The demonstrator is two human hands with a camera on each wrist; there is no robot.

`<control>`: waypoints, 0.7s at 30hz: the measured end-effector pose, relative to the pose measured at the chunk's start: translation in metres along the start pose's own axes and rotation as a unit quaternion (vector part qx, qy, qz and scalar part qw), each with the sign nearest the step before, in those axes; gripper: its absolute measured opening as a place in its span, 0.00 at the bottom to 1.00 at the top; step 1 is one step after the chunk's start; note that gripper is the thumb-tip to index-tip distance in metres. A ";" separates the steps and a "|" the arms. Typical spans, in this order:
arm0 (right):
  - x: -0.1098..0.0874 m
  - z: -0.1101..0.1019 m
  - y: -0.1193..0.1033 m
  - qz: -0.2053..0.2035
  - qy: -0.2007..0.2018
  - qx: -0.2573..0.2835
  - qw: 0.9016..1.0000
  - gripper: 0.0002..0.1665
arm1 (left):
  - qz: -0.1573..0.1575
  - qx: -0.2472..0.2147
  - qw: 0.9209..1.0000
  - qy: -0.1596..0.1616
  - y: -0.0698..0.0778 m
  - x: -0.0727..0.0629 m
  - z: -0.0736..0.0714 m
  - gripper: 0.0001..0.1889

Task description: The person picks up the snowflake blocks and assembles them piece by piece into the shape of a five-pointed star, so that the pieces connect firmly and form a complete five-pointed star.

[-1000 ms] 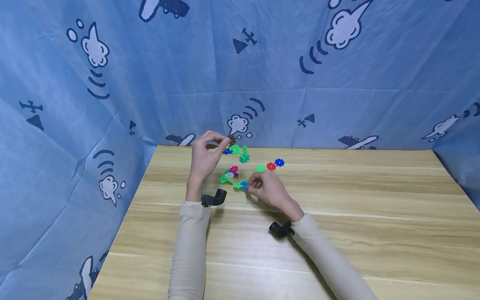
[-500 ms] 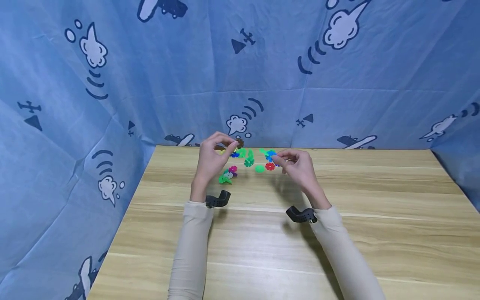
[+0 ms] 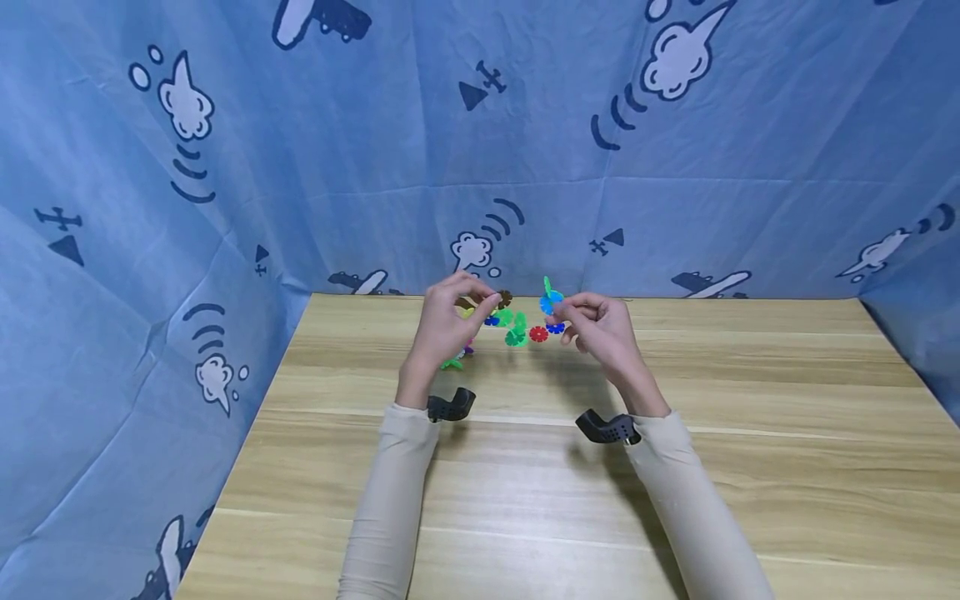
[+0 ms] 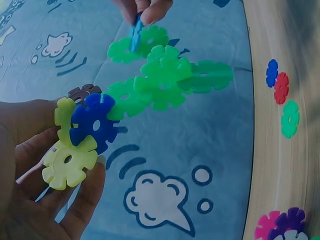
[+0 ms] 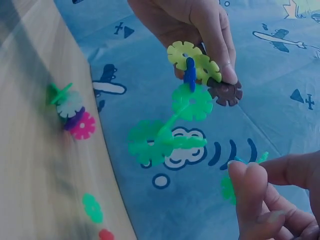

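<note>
My left hand (image 3: 441,333) pinches a chain of interlocked plastic snowflake discs above the back of the table. Yellow discs (image 4: 70,167), a dark blue disc (image 4: 86,118), a brown disc (image 5: 227,93) and several green discs (image 5: 191,103) make up this chain. To its right, my right hand (image 3: 611,335) pinches a light blue disc (image 3: 550,302) with green discs (image 4: 154,40) joined to it. The two joined pieces are held up close together, and the head view shows a gap between them. In the right wrist view, the fingers hide most of the right piece.
On the wooden table (image 3: 525,500) lie a loose red disc (image 4: 281,88), a blue disc (image 4: 271,73) and a green disc (image 4: 290,119). A joined cluster with pink, purple, white and green discs (image 5: 82,126) lies to the left. A blue patterned curtain (image 3: 360,167) hangs behind.
My right hand has lifted the light blue and green piece off the table, moving it back and right, and the piece has turned. My left hand has shifted right with its chain.
</note>
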State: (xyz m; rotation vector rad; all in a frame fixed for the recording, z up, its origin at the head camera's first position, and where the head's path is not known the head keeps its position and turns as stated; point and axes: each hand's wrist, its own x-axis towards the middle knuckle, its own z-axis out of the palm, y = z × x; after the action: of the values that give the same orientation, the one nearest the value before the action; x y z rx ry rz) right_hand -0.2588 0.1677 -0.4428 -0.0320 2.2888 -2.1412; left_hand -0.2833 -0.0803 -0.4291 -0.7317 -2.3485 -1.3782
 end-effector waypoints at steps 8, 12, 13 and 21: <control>0.000 0.001 -0.001 -0.029 0.003 0.002 1.000 0.13 | 0.002 0.010 1.000 -0.023 0.006 0.000 0.007 0.07; 0.000 0.001 -0.002 -0.028 0.009 0.009 1.000 0.10 | 0.010 0.005 1.000 -0.028 0.006 0.001 0.010 0.07; 0.000 0.001 -0.002 -0.027 0.011 0.011 1.000 0.10 | 0.012 0.005 0.999 -0.029 0.006 0.001 0.010 0.07; -0.001 0.005 -0.003 -0.062 0.021 0.014 0.998 0.18 | 0.014 0.021 0.999 -0.039 0.006 0.001 0.012 0.07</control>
State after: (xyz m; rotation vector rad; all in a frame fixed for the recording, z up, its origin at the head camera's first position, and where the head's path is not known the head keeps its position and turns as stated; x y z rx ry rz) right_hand -0.2578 0.1629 -0.4400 -0.1346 2.3381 -2.2520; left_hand -0.2804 -0.0668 -0.4304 -0.8167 -2.4087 -1.3067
